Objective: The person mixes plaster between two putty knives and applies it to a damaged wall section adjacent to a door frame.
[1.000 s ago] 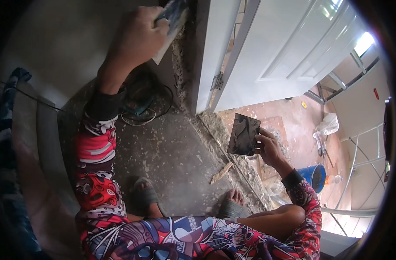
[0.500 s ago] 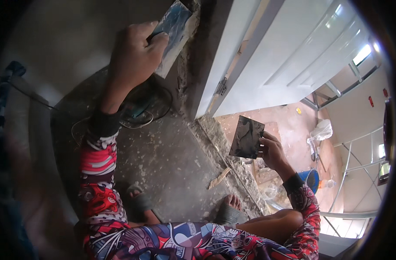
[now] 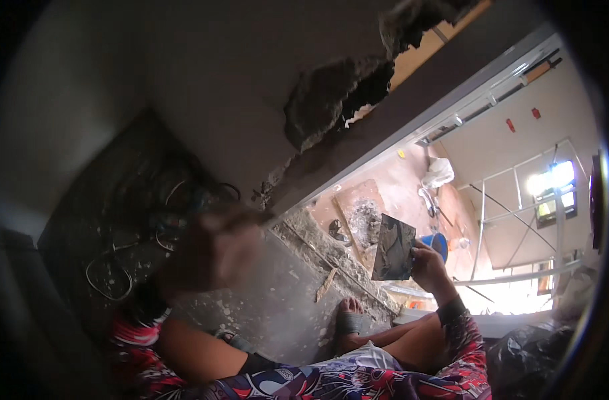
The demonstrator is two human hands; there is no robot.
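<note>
Right hand [image 3: 430, 268] grips a dark plate [image 3: 392, 249] just leftward, long axis forward; left hand [image 3: 226, 252] farther left, grip too blurred to tell.

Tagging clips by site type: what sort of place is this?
Probably a building interior under construction or renovation. The wall has a ragged, broken-out hole, grey rubble lies on the floor, and the right hand holds a smeared flat plate.
</note>
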